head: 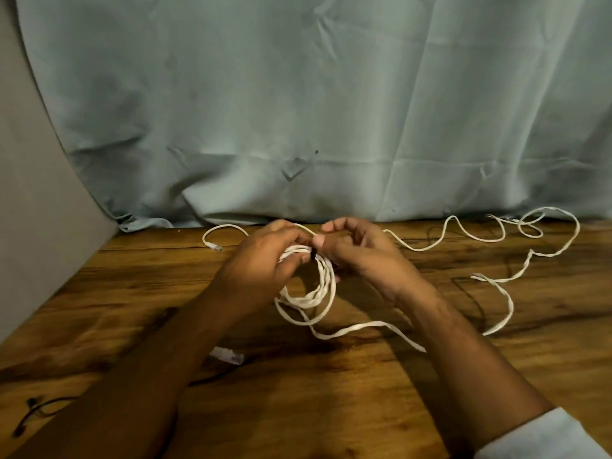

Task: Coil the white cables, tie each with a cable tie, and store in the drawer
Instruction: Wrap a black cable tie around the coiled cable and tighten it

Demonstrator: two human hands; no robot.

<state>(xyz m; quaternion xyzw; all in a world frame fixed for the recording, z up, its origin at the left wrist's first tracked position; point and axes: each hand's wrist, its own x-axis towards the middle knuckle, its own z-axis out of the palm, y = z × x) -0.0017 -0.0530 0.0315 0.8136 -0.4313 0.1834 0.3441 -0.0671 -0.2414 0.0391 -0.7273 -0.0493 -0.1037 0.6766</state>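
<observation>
A coiled white cable [314, 294] hangs between both hands above the wooden table [298, 392]. My left hand [265, 260] grips the top of the coil from the left. My right hand [357, 250] pinches the same spot, where a small black cable tie [313, 255] wraps the strands. One loose end of the coil trails toward my right forearm. A plug end [228, 355] lies under my left forearm. A second white cable [516, 256] sprawls loose across the right of the table. Another plug end [215, 246] lies at the back left.
A pale blue-green cloth [314, 111] hangs behind the table's far edge. A grey panel [33, 193] stands on the left. Several black cable ties [33, 412] lie near the front left corner. No drawer is in view.
</observation>
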